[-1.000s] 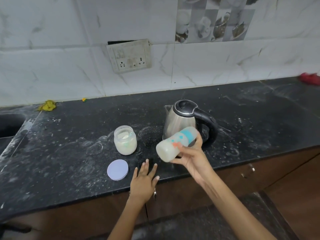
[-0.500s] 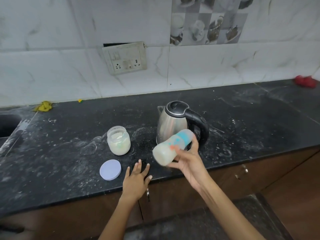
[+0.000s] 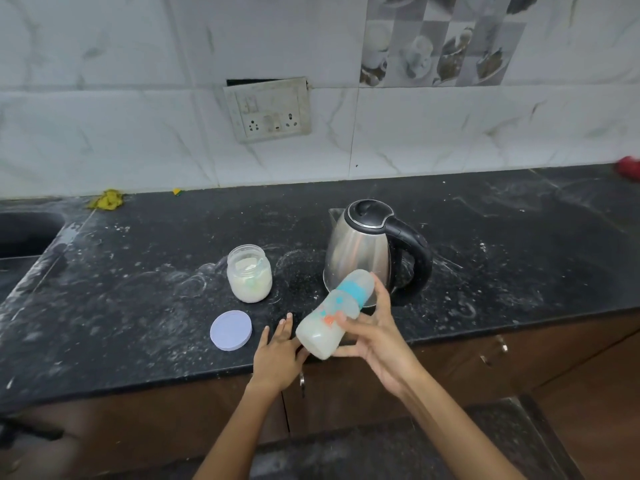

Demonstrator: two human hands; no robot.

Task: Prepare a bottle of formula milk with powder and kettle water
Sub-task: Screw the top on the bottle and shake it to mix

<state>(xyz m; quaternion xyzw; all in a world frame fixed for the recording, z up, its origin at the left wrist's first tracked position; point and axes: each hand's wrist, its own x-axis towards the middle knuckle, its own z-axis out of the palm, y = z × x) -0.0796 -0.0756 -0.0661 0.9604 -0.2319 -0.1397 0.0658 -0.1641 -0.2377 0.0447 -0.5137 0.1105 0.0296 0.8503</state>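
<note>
We see the right hand closed around the feeding bottle, which it holds tilted above the front edge of the counter, base toward us, milky liquid inside. The left hand lies flat on the counter, fingers spread, holding nothing. The kettle stands just behind the bottle.

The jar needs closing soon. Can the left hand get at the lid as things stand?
Probably yes: the left hand lies flat and empty on the counter, the lid just beside it, nothing between.
</note>
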